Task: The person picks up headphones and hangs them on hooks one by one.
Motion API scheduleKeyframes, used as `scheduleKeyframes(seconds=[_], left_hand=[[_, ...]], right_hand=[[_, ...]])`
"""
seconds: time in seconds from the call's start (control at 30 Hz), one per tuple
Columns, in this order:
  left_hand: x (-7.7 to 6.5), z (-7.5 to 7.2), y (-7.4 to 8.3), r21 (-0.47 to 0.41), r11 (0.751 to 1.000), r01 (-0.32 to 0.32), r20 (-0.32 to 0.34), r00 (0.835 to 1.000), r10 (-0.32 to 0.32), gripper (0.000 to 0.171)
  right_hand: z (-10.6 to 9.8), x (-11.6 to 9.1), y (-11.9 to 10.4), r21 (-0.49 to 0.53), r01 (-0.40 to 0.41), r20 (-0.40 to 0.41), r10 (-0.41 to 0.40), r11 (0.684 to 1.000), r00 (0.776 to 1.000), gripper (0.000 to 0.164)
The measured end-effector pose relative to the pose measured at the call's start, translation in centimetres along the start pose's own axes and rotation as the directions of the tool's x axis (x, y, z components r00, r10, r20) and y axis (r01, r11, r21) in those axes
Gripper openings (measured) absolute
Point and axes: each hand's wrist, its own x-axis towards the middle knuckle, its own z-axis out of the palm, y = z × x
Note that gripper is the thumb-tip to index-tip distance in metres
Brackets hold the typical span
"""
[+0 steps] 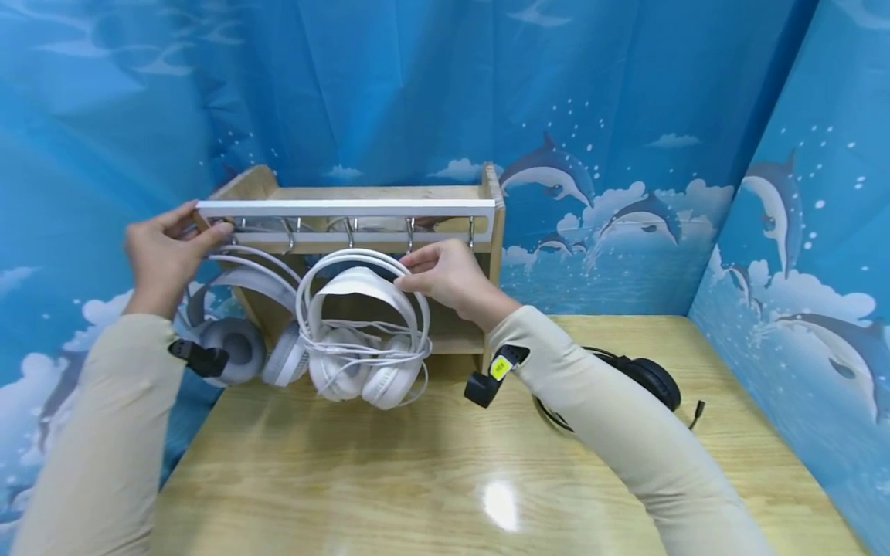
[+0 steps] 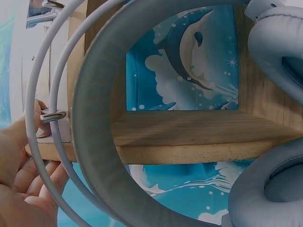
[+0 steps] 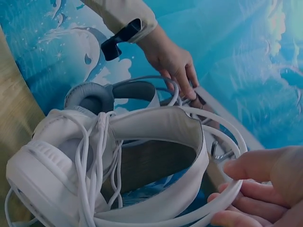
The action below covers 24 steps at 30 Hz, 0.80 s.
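Note:
My left hand [image 1: 163,255] grips the left end of a white hook rail [image 1: 348,207] on the front of a wooden rack. Beside that hand, grey-white headphones [image 1: 239,347] hang by their double wire bands from the leftmost hook, seen close up in the left wrist view as a grey headband [image 2: 97,94]. My right hand [image 1: 452,278] pinches the outer band of white headphones [image 1: 358,282], at the upper right of the loop. Their white cable [image 3: 97,156] is wound around the earcups, which dangle over the table. Several metal hooks [image 3: 220,151] line the rail near the right fingers.
The wooden rack [image 1: 495,232] stands at the back of the wood-grain table [image 1: 334,486]. Black headphones [image 1: 653,378] with a boom microphone lie on the right, partly behind the right sleeve. Blue dolphin-print curtains [image 1: 431,85] enclose the back and sides.

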Motion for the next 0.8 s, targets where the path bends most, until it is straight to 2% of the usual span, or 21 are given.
scheduleKeyframes(seconds=[0.17, 0.3, 0.6, 0.8], left_hand=[[-0.2, 0.0, -0.1, -0.014, 1.0, -0.002, 0.004, 1.0, 0.002, 0.066], [-0.1, -0.1, -0.2, 0.0, 1.0, 0.0, -0.003, 1.0, 0.0, 0.067], [0.3, 0.0, -0.6, -0.016, 1.0, -0.023, -0.022, 1.0, 0.023, 0.065], [0.7, 0.1, -1.1, -0.062, 0.998, -0.025, -0.039, 0.999, 0.023, 0.064]], right_hand=[[-0.2, -0.5, -1.1, -0.108, 0.084, 0.032, -0.081, 0.991, 0.996, 0.029], [-0.5, -0.7, -1.8, -0.124, 0.104, 0.084, -0.094, 0.987, 0.992, 0.029], [0.3, -0.6, -2.8, 0.008, 0.065, 0.15, -0.066, 0.998, 0.987, 0.026], [0.8, -0.1, -3.1, 0.011, 0.056, 0.122, -0.057, 0.998, 0.991, 0.026]])
